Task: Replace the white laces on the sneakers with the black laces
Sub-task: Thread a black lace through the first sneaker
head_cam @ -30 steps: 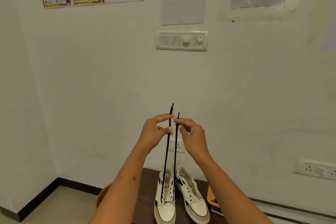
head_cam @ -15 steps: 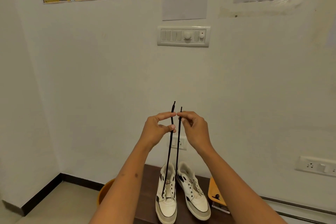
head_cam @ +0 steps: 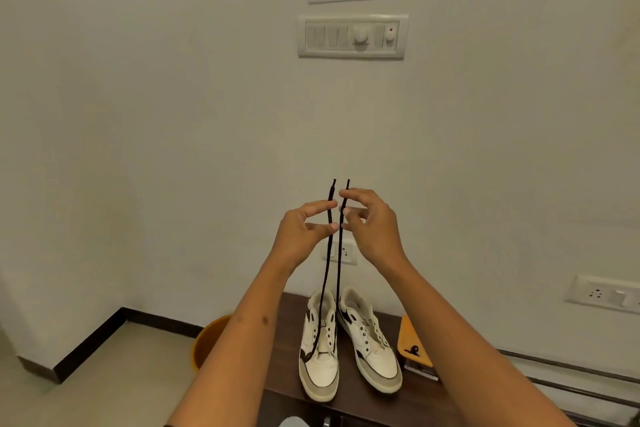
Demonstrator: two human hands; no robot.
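Evening up the black lace

Left hand (head_cam: 304, 232) and right hand (head_cam: 369, 222) each pinch one end of the black lace (head_cam: 327, 274) above the left sneaker (head_cam: 320, 357) on the desk (head_cam: 284, 374); match both tips evenly before threading.

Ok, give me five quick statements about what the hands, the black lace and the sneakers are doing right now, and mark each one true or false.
1. Each hand holds one end of the black lace. True: the left hand and the right hand each pinch a strand, tips pointing up.
2. The lace hangs down into the right sneaker. False: both strands run down into the left sneaker.
3. The sneakers stand on the floor. False: they stand on a dark wooden table.
4. The right sneaker has no lace in its eyelets. True.
5. An orange tub stands on the table. False: it stands below, left of the table.
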